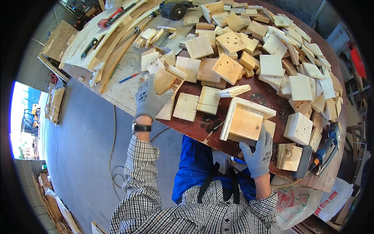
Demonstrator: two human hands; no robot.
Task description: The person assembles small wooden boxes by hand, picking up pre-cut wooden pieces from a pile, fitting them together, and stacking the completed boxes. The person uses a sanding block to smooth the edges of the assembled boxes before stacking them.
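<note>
My left hand (150, 99), in a grey glove, reaches to the near left side of the table. Its thumb and fingers are spread apart at the edge of a wooden block (164, 81); the fingertips are partly hidden. My right hand (259, 155), gloved alike, grips the near right corner of a small box-like wooden assembly (246, 123) at the table's front edge. That assembly has raised plywood strips along its left and far sides. Between my hands lie two pale square wood pieces (185, 107) and a loose plywood strip (233, 91).
A big heap of wood blocks (274, 46) covers the table's far right. Long boards (117, 43), a red-handled tool (106, 22), a black power tool (173, 10) and a pencil (129, 78) lie far left. A blue tool (330, 146) rests at right; a hose (114, 144) trails on the floor.
</note>
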